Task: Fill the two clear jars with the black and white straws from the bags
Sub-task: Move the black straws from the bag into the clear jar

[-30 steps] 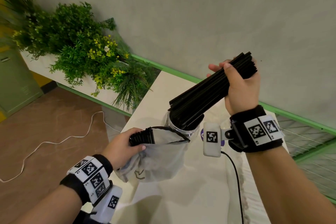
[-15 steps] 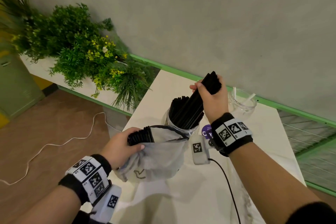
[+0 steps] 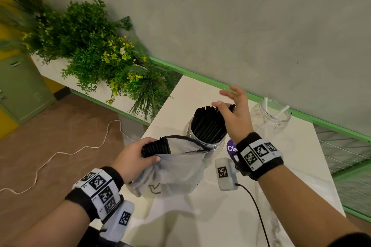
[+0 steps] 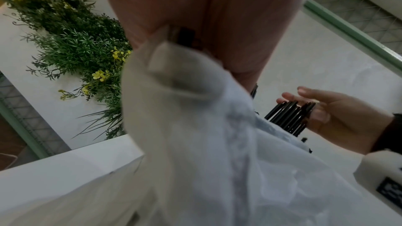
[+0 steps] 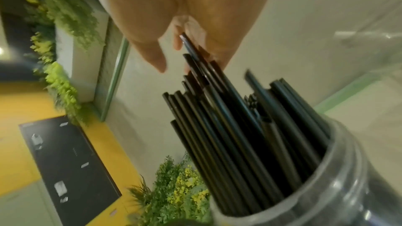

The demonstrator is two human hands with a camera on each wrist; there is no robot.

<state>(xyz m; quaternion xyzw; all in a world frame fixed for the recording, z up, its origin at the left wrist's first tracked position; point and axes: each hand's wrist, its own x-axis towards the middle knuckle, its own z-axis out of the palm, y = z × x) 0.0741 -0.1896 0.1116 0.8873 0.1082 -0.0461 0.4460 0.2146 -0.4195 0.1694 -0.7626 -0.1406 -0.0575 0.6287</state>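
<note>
A clear jar (image 3: 217, 146) packed with black straws (image 3: 208, 124) stands mid-table. My right hand (image 3: 232, 110) hovers at the straws' upper ends with fingers spread, palm touching the tips; the right wrist view shows the same black straws (image 5: 239, 135) leaning in the jar (image 5: 339, 186) under the loose fingers (image 5: 152, 54). My left hand (image 3: 132, 160) grips a white bag (image 3: 176, 174) by its mouth, together with a bundle of black straws (image 3: 155, 147) sticking out of it. A second clear jar (image 3: 269, 118) at the back right holds two white straws (image 3: 282, 110).
A purple label (image 3: 230, 147) lies by the jar. The table's left edge (image 3: 160, 112) drops to the floor, where a white cable (image 3: 80, 148) runs. A planter with green plants (image 3: 96, 54) stands behind left; a green rail (image 3: 321, 120) lines the wall.
My right hand lowered its bundle of black straws into the jar and has let go, fingers now spread. The left hand kept its grip on the bag.
</note>
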